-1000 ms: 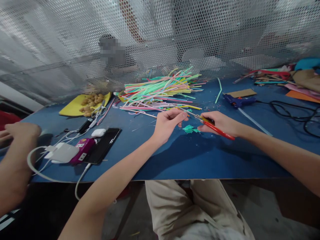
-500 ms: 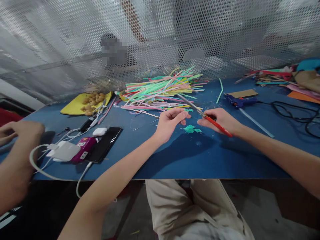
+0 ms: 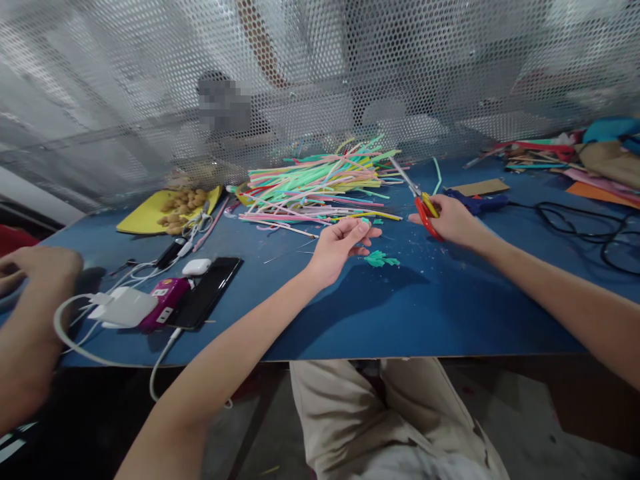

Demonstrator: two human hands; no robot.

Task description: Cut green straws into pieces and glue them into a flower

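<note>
Left hand (image 3: 343,247): thumb and forefinger pinched together on a small green piece (image 3: 365,221), raised over the table (image 3: 350,327); its outline is largely covered by the fingers. The other fingers are loosely curled. Right hand (image 3: 457,220): fingers wrapped about the red and yellow handles of the scissors (image 3: 427,220), blades aimed far and left; whether the blades fully meet cannot be told.

A cluster of green clippings (image 3: 381,259) lies on the table just right of the left hand. The pile of pipe cleaners (image 3: 320,177) is on the far side.

Risks, in this inspector's judgement: the pinched piece is small, so a slackened pinch could drop it among the clippings. The scissor tips point at the pile's right end; a forward push could snag or scatter stems. The right hand overlaps the glue gun (image 3: 477,202) in view; contact, if the nozzle is hot, could burn, and catching the black cable (image 3: 555,230) could drag the gun.
</note>
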